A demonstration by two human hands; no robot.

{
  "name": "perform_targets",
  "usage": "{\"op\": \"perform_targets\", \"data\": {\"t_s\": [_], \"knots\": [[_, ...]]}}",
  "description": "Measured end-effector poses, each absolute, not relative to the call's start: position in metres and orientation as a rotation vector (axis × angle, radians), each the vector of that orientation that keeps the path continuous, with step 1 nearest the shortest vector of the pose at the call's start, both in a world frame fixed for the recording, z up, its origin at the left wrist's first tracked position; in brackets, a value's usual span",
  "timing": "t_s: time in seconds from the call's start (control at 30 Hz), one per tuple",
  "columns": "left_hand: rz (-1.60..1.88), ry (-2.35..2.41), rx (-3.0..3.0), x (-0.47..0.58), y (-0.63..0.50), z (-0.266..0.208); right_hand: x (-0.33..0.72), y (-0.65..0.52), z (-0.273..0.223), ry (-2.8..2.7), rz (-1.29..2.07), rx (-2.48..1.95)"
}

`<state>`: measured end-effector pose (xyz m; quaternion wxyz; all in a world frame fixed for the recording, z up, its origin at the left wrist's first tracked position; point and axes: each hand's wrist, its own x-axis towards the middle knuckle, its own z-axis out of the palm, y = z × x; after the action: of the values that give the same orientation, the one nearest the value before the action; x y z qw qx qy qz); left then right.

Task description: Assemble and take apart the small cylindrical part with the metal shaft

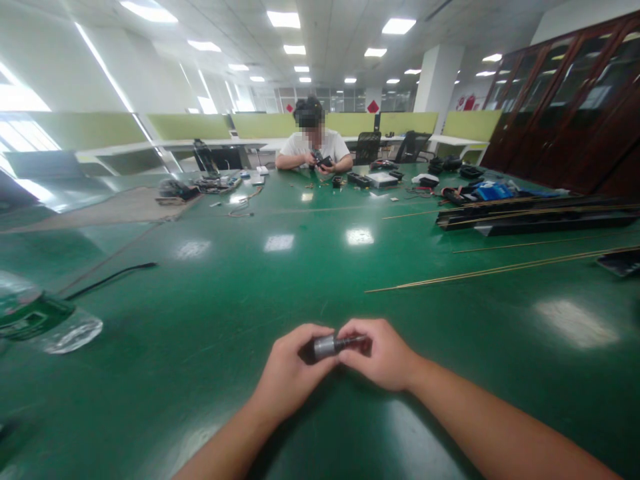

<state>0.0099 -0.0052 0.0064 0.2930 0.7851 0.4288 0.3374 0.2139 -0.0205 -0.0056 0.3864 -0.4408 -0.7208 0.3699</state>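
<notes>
Between my hands, just above the near part of the green table, lies a small silver cylinder with a narrower dark part point(325, 347) pointing right. It looks like a small motor, though its exact kind cannot be made out. My left hand point(290, 363) grips the silver body from the left, thumb and fingers on opposite sides. The fingers of my right hand point(383, 353) are closed around the thin dark end, hiding part of it. The fingertips of both hands are close together.
A clear plastic bottle point(40, 317) lies at left beside a black cable point(113, 280). Long thin brass rods point(440, 277) and black profiles point(540, 220) lie at right. Across the green table point(250, 267), a person point(315, 150) holds a dark device, with parts scattered around.
</notes>
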Motion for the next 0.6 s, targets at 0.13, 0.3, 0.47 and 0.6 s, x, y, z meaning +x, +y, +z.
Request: {"op": "perform_targets", "data": {"t_s": [0.13,0.3,0.47,0.6], "knots": [[0.896,1.125,2.144,0.0093,-0.0059,0.0081,0.2144,-0.0196,-0.0053,-1.851,0.934,-1.11],[0.897,1.12,2.191,0.0089,-0.0061,0.0087,0.2145,-0.0193,-0.0039,-1.848,0.892,-1.105],[0.879,1.133,2.19,0.0087,-0.0061,0.0086,0.215,-0.0191,-0.0037,-1.863,0.88,-1.101],[0.881,1.136,2.2,0.008,-0.0062,0.0096,0.2156,-0.0185,-0.0041,-1.861,0.877,-1.098]]}}
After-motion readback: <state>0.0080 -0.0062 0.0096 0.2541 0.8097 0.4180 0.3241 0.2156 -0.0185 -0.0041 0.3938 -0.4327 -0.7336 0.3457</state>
